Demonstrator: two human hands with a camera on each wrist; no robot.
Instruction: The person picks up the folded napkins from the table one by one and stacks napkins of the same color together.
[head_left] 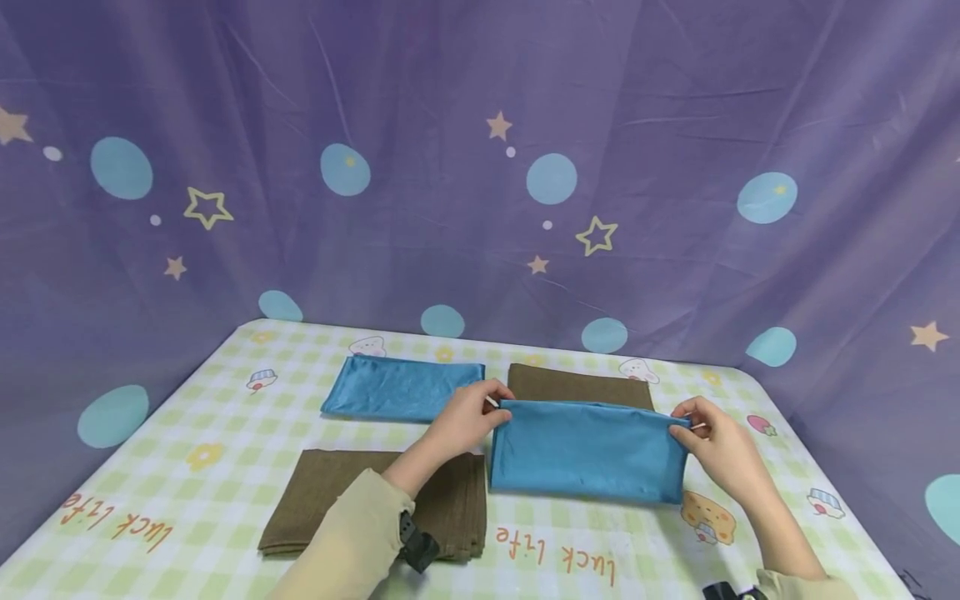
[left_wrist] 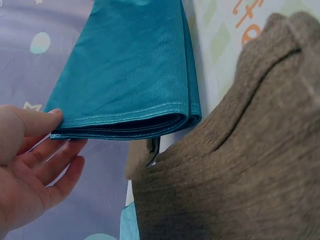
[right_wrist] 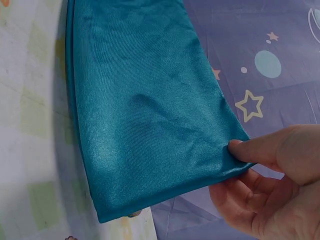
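Both hands hold up a folded, shiny teal cloth (head_left: 588, 454) by its two upper corners. My left hand (head_left: 465, 417) pinches the upper left corner between thumb and fingers. At the upper right corner, the thumb and fingers of my right hand (head_left: 716, 442) do the same. In the left wrist view the stitched layers of the teal cloth (left_wrist: 130, 75) hang in a loose fold below the pinch. The right wrist view shows the teal cloth (right_wrist: 140, 110) hanging at a slant, its lower edge close over the table.
A folded brown cloth (head_left: 577, 384) lies behind the held one, partly hidden. Back left lies another folded blue cloth (head_left: 405, 387). A second brown cloth (head_left: 337, 492) lies front left, under my left forearm. All lie on a checked tablecloth (head_left: 195, 517) before a purple curtain (head_left: 450, 83).
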